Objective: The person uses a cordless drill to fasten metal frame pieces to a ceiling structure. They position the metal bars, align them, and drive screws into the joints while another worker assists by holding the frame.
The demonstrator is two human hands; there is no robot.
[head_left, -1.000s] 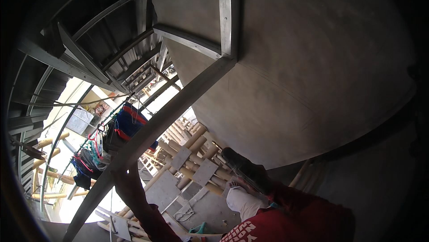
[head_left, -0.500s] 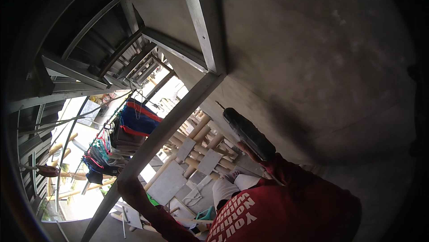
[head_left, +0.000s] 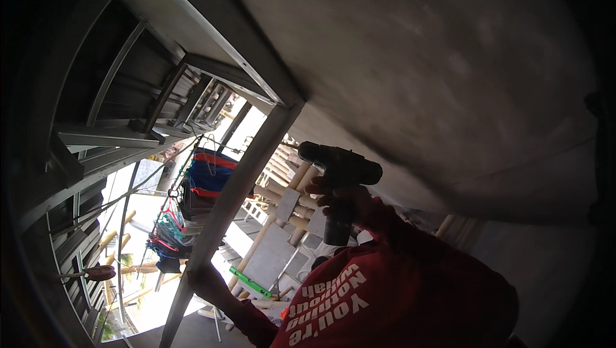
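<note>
A grey metal post [head_left: 242,178] slants across the middle, from a frame corner by the wall down to the lower left. My left hand [head_left: 204,284] is closed around its lower part. In my right hand [head_left: 353,203] is a dark cordless drill [head_left: 343,163], gripped by the handle with its battery end downward. The drill's thin bit points left at the upper part of the post; I cannot tell whether the tip touches it. My red sleeves and shirt fill the lower middle.
Coloured cloth items [head_left: 212,174] hang on hangers left of the post. A large grey wall [head_left: 417,78] rises at the right. Below lie tan round poles, grey boards [head_left: 269,258] and a bright green level [head_left: 250,282]. Metal beams [head_left: 106,137] cross the left side.
The drill has swung from pointing up and left to pointing nearly level at the post, its handle now showing. My left hand stays on the post. The view has shifted.
</note>
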